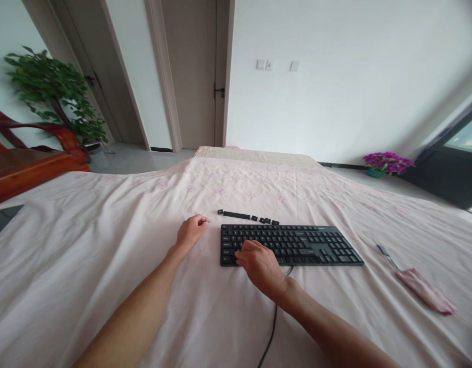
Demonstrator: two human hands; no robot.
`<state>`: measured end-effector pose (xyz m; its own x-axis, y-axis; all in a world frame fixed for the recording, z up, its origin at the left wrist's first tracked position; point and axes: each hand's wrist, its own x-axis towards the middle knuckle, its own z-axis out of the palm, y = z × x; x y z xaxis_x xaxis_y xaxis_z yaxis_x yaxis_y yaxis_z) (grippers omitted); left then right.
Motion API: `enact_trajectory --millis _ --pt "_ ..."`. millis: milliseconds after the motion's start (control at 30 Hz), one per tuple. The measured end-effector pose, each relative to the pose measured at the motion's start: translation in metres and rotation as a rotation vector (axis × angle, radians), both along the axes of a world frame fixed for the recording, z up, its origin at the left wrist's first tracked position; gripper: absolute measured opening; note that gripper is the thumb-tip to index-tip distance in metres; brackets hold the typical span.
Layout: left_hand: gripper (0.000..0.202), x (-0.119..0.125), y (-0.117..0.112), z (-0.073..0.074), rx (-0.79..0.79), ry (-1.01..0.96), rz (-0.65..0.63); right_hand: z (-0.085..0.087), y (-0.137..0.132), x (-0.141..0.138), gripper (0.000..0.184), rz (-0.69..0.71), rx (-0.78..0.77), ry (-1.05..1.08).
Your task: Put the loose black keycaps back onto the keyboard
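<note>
A black computer keyboard [312, 250] lies on the pink cloth, with its cable running toward me. Over its lower left keys is my right hand [261, 263], fingers closed in a pinch at the bottom rows; whatever is between the fingertips is hidden. To the left of the keyboard, my left hand [192, 231] rests by the cloth with fingers curled and pressed together; I cannot make out anything in them. Loose black keycaps lie in a row behind the keyboard: a long space bar [236, 215], a small keycap [220, 211] at its left and several more [275, 223] at its right.
Pink floral cloth [205, 322] covers the wide surface. At right lie a slim metal tool [387, 255] and a pink pouch [425, 290]. The keyboard cable [274, 327] crosses the cloth. A dark flat object [3, 220] is at far left, near a wooden chair [40, 153].
</note>
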<state>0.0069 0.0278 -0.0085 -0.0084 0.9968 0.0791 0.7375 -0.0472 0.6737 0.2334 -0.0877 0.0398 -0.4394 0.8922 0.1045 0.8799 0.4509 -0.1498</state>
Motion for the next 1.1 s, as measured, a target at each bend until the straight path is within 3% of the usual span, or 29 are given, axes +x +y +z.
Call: enact_trajectory --millis 200,367,1100 --pt "0.021 -0.001 0.0 -0.001 0.0 -0.014 -0.006 -0.002 -0.01 -0.01 0.018 0.031 0.053 -0.137" --pt "0.021 -0.001 -0.001 -0.001 0.0 -0.016 -0.006 -0.002 -0.016 -0.014 0.026 0.093 0.054 -0.215" --pt "0.02 0.0 0.001 -0.004 0.003 0.041 0.006 0.0 -0.009 -0.009 0.017 0.059 0.035 -0.139"
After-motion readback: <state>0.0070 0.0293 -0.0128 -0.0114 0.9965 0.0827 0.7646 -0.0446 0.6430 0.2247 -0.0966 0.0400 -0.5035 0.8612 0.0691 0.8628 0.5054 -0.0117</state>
